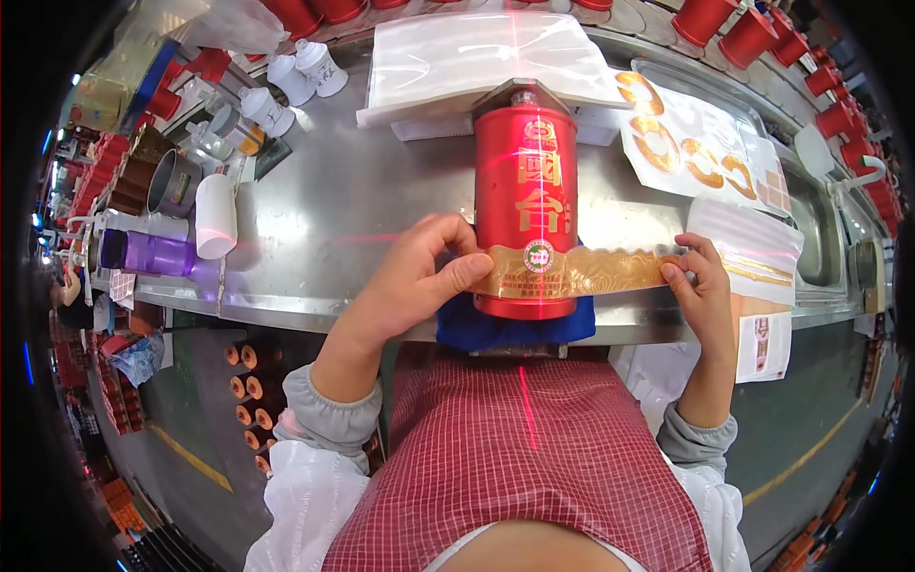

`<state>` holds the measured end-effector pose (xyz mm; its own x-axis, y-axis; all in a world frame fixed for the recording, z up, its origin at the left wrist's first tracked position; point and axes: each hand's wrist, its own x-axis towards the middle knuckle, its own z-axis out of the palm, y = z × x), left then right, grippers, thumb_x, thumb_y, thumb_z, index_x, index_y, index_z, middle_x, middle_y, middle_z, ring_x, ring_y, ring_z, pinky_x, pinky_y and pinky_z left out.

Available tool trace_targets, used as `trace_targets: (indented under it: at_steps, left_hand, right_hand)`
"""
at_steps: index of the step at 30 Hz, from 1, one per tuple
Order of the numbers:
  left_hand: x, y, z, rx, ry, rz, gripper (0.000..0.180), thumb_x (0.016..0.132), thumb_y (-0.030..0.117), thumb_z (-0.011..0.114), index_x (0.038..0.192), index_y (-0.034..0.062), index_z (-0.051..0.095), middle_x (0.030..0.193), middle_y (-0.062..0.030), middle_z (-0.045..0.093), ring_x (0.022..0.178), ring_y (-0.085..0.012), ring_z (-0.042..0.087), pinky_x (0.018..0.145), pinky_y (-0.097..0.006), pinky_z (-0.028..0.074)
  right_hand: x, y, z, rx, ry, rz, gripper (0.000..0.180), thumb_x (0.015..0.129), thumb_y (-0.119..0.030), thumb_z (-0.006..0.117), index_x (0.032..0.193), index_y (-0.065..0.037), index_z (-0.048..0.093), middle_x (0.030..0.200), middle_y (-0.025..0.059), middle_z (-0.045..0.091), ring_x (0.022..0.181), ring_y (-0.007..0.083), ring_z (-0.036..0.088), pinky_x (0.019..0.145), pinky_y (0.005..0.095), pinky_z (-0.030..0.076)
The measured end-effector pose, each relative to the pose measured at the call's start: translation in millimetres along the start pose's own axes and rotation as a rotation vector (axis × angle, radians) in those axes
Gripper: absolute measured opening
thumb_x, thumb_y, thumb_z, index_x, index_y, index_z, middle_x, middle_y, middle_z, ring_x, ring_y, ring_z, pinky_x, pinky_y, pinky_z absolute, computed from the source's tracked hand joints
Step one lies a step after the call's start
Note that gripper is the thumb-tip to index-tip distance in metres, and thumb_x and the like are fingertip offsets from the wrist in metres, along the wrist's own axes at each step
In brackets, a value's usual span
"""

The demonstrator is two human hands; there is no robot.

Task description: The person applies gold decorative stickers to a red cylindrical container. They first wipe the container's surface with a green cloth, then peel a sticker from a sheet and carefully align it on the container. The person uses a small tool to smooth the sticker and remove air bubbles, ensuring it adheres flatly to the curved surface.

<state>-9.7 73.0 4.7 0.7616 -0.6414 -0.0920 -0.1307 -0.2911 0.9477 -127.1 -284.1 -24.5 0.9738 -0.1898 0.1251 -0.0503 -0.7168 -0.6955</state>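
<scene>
A red bottle point(498, 181) with gold characters lies in front of me, its neck end pointing away. It rests against a dark angular stand at the far end and on a blue cloth point(457, 324) at the bench edge. A long gold label point(610, 271) with a round green-and-white emblem runs across its lower part. My left hand point(419, 276) presses the label's left part to the bottle's side with the thumb. Stretched out to the right, the label's free end is pinched between the thumb and fingers of my right hand point(701, 272). A red laser line runs down the bottle.
White sheets point(486, 57) lie behind the bottle. Gold curved labels on a backing sheet point(691, 153) sit at the right, near a sink point(820, 229). White bottles point(319, 69), a paper roll point(216, 217) and a purple bottle point(152, 253) stand at the left. Red bottles point(748, 38) line the back.
</scene>
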Motion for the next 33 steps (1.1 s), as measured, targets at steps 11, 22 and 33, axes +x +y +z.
trace_targets:
  at_steps: [11, 22, 33]
  left_hand:
    - [-38.4, -19.0, 87.1, 0.577, 0.633, 0.544, 0.066, 0.094, 0.035, 0.059, 0.137, -0.0101, 0.039, 0.131, -0.0222, 0.056, 0.128, -0.0404, 0.047, 0.113, -0.059, 0.017]
    - [-25.9, -26.1, 73.8, 0.486, 0.518, 0.365, 0.081, 0.086, 0.044, 0.067, 0.139, -0.0110, 0.037, 0.131, -0.0278, 0.052, 0.126, -0.0465, 0.046, 0.110, -0.057, 0.025]
    - [-30.4, 10.1, 77.9, 0.734, 0.494, 0.562, 0.065, 0.092, 0.018, 0.062, 0.140, -0.0142, 0.032, 0.133, -0.0300, 0.051, 0.125, -0.0472, 0.048, 0.109, -0.053, 0.031]
  right_hand:
    - [1.0, -8.0, 0.3, 0.033, -0.033, -0.008, 0.017, 0.086, -0.014, 0.069, 0.083, 0.002, 0.066, 0.116, 0.0151, 0.057, 0.104, 0.0247, 0.057, 0.084, 0.0326, 0.046]
    - [3.0, -11.0, -3.0, 0.124, -0.055, -0.031, 0.017, 0.088, -0.013, 0.068, 0.084, 0.002, 0.065, 0.116, 0.0139, 0.057, 0.103, 0.0216, 0.056, 0.084, 0.0312, 0.046]
    - [0.8, -18.3, -6.3, 0.328, -0.087, 0.011, 0.018, 0.088, -0.013, 0.065, 0.078, 0.001, 0.060, 0.110, 0.0130, 0.059, 0.110, 0.0216, 0.053, 0.090, 0.0323, 0.042]
